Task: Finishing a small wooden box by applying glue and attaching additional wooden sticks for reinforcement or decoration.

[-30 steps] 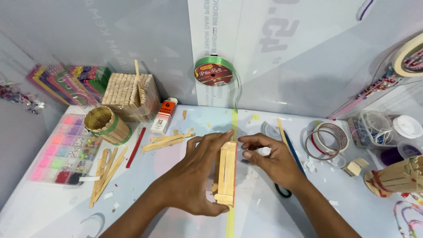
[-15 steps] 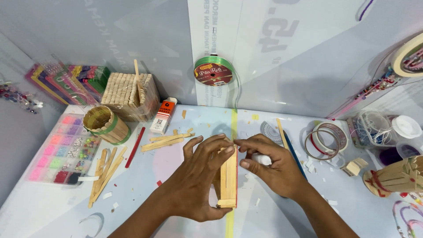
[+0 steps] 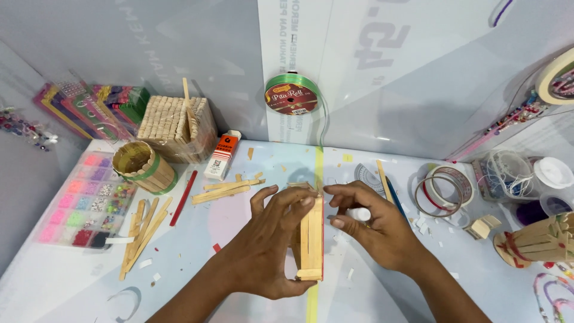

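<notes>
Your left hand [image 3: 269, 245] grips the long panel of pale wooden craft sticks [image 3: 312, 239] standing on the light blue worktop [image 3: 239, 239], while your right hand [image 3: 376, 230], just beside it, pinches a small white tube [image 3: 359, 213].

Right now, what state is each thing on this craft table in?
Flat panel of wooden craft sticks: upright on edge, gripped by left hand.
White glue stick: held in right hand.
Round craft-stick cup with green band: upright, open.
Green ribbon spool: hanging, ribbon trailing down.
Bead organiser box: lying flat.
Loose craft sticks: scattered flat.
</notes>
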